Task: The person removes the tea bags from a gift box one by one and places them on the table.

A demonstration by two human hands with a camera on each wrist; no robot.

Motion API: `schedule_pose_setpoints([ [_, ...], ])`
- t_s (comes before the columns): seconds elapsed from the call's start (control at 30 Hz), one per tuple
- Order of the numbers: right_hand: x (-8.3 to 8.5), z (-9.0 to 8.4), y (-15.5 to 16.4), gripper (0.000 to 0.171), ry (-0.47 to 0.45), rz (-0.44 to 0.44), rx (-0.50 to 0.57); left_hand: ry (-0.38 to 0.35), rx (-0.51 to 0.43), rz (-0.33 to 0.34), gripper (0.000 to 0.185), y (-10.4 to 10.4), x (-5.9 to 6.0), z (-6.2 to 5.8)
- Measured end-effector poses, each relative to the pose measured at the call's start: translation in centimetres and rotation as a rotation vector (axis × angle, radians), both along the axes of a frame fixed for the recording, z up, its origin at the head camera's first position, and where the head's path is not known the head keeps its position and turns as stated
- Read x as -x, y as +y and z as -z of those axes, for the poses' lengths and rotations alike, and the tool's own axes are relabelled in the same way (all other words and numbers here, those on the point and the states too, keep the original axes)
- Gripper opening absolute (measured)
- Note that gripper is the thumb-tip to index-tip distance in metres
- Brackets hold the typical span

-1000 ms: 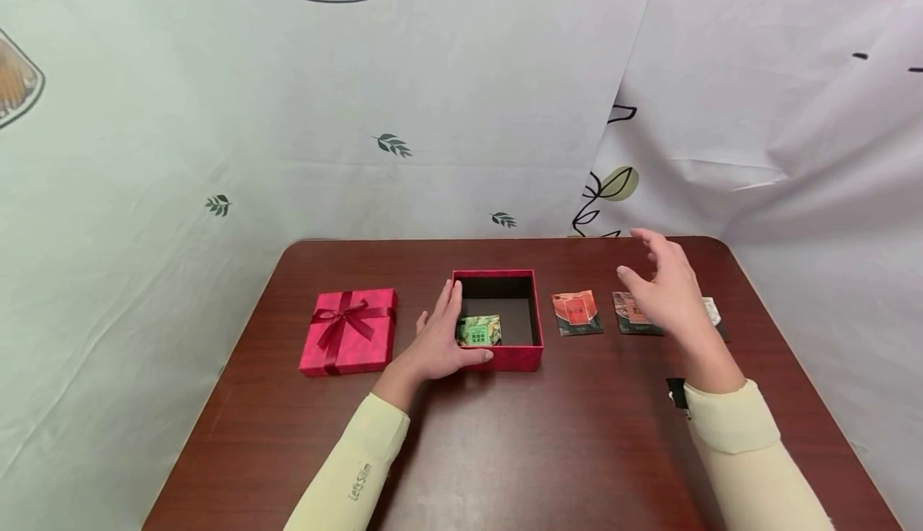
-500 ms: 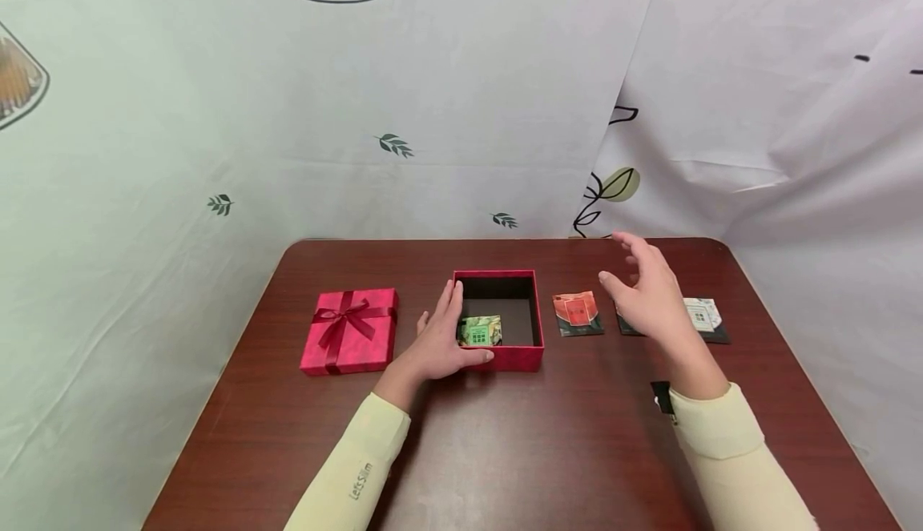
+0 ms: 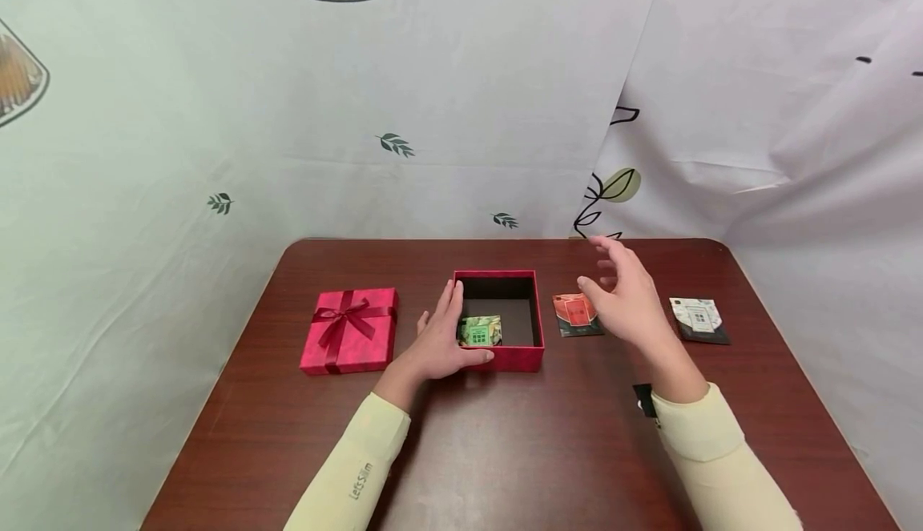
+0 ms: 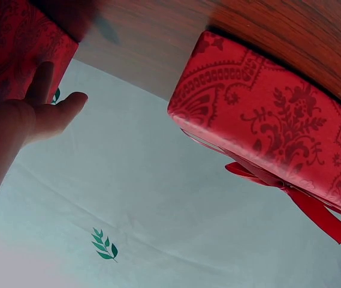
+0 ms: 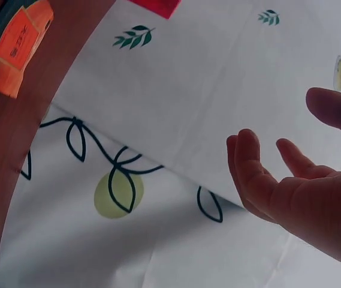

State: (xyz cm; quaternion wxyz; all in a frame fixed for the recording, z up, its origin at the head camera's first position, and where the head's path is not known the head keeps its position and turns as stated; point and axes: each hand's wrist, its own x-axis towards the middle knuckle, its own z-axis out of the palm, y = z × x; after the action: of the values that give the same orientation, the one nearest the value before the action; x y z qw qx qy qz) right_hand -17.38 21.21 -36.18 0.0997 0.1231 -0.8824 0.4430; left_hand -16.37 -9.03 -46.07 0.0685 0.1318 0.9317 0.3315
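An open red box (image 3: 515,357) stands mid-table with a green packet (image 3: 479,331) inside it. My left hand (image 3: 441,339) rests with straight fingers against the box's left wall (image 4: 14,54), thumb along the front. My right hand (image 3: 623,295) hovers open above the table, just right of a red-orange packet (image 3: 575,312), which also shows in the right wrist view (image 5: 20,45). That hand (image 5: 290,180) holds nothing, its fingers loosely spread. A white-and-dark packet (image 3: 698,319) lies further right. Another packet seen earlier is hidden behind my right hand.
The red lid with a ribbon bow (image 3: 349,331) lies left of the box, and fills the left wrist view (image 4: 266,120). The brown table (image 3: 505,451) is backed by hanging printed sheets (image 3: 433,98). The table's front half is bare wood.
My right hand has drifted left, from over the two rightmost packets to beside the red-orange one, uncovering the white-and-dark packet. The left hand and box have stayed put.
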Motion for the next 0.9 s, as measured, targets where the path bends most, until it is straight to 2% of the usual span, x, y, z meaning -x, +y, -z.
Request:
schedule_pose_setpoints([
  [0.37,-0.3,1.1,-2.3,0.061,-0.083,-0.062,0.011,-0.013,0.005,-0.004,0.127,0.0,0.0,0.0],
  [0.9,-0.4,2.4,-4.6,0.061,-0.103,-0.119,-0.013,-0.01,0.003,-0.005,0.128,-0.1,0.2,0.1],
])
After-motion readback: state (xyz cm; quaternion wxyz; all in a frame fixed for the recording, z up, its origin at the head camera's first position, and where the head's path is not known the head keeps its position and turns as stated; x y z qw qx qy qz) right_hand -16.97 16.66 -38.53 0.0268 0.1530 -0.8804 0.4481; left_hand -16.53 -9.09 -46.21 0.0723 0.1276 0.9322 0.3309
